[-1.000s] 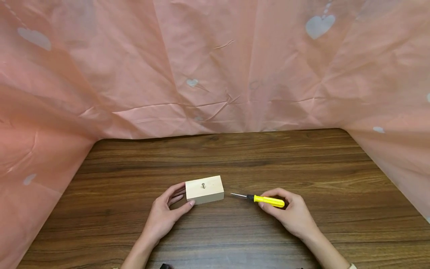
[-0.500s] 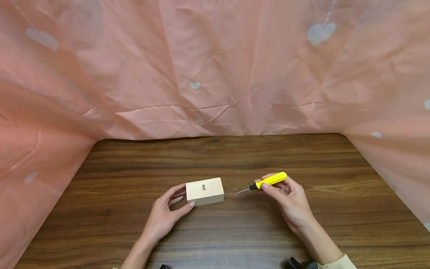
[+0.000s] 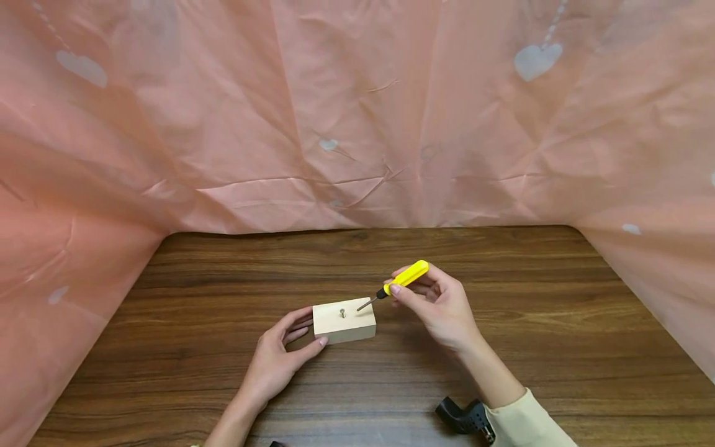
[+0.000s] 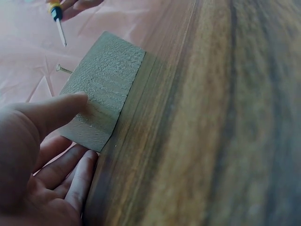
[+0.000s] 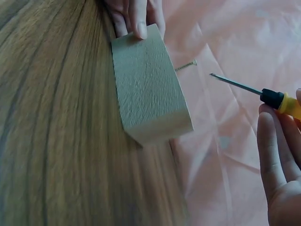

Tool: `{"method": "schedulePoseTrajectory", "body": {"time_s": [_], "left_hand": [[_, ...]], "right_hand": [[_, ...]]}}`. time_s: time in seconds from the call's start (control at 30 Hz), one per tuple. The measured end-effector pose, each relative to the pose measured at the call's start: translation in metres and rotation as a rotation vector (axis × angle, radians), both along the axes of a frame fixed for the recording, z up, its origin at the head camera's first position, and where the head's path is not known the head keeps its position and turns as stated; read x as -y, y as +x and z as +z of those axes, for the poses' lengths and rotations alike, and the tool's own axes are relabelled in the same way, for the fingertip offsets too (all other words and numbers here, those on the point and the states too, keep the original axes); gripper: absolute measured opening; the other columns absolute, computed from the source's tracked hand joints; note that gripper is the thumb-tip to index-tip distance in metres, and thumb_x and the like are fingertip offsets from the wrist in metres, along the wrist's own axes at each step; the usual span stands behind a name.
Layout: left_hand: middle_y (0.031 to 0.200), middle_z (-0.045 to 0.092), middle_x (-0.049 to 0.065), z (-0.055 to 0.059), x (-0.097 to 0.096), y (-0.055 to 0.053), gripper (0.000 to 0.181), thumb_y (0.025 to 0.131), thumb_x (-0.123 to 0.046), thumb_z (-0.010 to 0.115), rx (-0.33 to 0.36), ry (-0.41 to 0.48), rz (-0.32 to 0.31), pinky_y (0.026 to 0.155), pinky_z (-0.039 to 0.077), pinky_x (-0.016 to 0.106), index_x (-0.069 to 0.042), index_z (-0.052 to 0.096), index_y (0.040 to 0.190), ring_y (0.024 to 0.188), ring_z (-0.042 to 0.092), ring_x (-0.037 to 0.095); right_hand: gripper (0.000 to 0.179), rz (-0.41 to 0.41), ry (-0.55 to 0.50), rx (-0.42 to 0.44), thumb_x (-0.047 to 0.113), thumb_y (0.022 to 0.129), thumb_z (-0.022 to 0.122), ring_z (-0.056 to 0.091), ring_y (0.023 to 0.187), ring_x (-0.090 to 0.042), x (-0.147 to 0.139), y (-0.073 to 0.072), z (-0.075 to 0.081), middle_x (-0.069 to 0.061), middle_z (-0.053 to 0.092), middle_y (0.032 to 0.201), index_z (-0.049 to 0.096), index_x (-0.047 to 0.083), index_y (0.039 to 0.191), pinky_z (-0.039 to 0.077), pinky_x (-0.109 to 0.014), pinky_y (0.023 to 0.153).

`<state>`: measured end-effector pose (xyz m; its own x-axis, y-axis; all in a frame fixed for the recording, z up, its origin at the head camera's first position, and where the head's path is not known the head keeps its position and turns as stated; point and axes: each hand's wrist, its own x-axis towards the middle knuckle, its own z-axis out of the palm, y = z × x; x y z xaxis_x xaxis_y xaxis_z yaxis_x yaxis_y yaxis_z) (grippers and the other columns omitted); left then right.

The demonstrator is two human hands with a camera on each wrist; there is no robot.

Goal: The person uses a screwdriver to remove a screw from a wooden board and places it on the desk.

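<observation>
A pale wooden block lies on the table with a screw standing partway out of its top face. My left hand grips the block's left end, thumb on the near side and fingers around the far side. In my right hand a screwdriver with a yellow handle and black collar is pinched between thumb and fingers. Its shaft slants down to the left, tip above the block's right part. The right wrist view shows the screwdriver tip apart from the screw head.
Dark wood-grain table surrounds the block. Pink cloth with pale hearts hangs along the back and both sides. A black device is by the right wrist at the near side.
My right hand has raised the screwdriver and moved it left, turning its handle upward, so the tip is now over the block. The left hand keeps its hold on the block.
</observation>
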<state>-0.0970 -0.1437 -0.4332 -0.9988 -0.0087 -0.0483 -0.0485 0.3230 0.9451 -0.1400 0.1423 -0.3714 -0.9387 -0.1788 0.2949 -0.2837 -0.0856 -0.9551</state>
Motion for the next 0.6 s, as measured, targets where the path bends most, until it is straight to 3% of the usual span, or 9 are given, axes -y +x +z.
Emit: {"method": "schedulePoseTrajectory", "body": {"time_s": [0.2, 0.4, 0.6], "left_hand": [[0.144, 0.070, 0.005, 0.000, 0.000, 0.000, 0.058, 0.090, -0.021, 0.090, -0.011, -0.013, -0.006, 0.114, 0.057, 0.047, -0.023, 0.067, 0.144, 0.133, 0.069, 0.029], [0.145, 0.070, 0.004, 0.001, 0.000, 0.001, 0.059, 0.089, -0.022, 0.090, -0.010, -0.021, -0.006, 0.113, 0.057, 0.046, -0.023, 0.067, 0.143, 0.133, 0.069, 0.029], [0.146, 0.069, 0.005, 0.002, 0.003, 0.003, 0.059, 0.089, -0.023, 0.091, -0.009, -0.021, 0.001, 0.113, 0.058, 0.045, -0.023, 0.067, 0.144, 0.133, 0.068, 0.029]], "right_hand": [[0.030, -0.025, 0.047, -0.020, -0.003, 0.095, 0.079, 0.079, 0.100, -0.012, 0.017, -0.005, 0.009, -0.004, 0.078, 0.111, 0.066, -0.012, 0.121, 0.068, -0.031, 0.090], [0.028, -0.047, 0.102, -0.037, -0.001, 0.094, 0.080, 0.078, 0.098, -0.011, 0.029, -0.006, 0.018, -0.022, 0.076, 0.116, 0.069, -0.008, 0.119, 0.067, -0.029, 0.091], [0.025, -0.071, 0.177, -0.109, 0.005, 0.097, 0.079, 0.079, 0.099, -0.012, 0.035, -0.005, 0.024, -0.017, 0.079, 0.112, 0.072, 0.002, 0.121, 0.067, -0.028, 0.090]]}}
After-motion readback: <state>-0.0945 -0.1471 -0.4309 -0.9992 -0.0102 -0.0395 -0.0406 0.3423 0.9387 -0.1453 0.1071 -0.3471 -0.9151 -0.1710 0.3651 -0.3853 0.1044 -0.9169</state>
